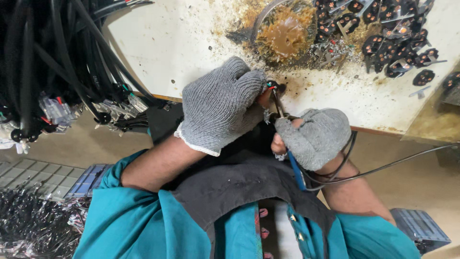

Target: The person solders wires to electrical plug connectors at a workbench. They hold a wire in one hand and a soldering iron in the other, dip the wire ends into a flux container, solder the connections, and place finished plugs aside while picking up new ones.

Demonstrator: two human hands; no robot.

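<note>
Grey knit gloves cover both hands. At the picture's centre the left hand (221,104) is closed around a small black plug piece (274,88) with red and green wire ends, just at the white table (177,43) edge. At four o'clock of it, the right hand (314,136) clamps blue-handled pliers (287,139) whose tips meet that piece. Black plug inserts (393,45) lie heaped at one o'clock; clear-wrapped black cables (52,72) hang at ten.
</note>
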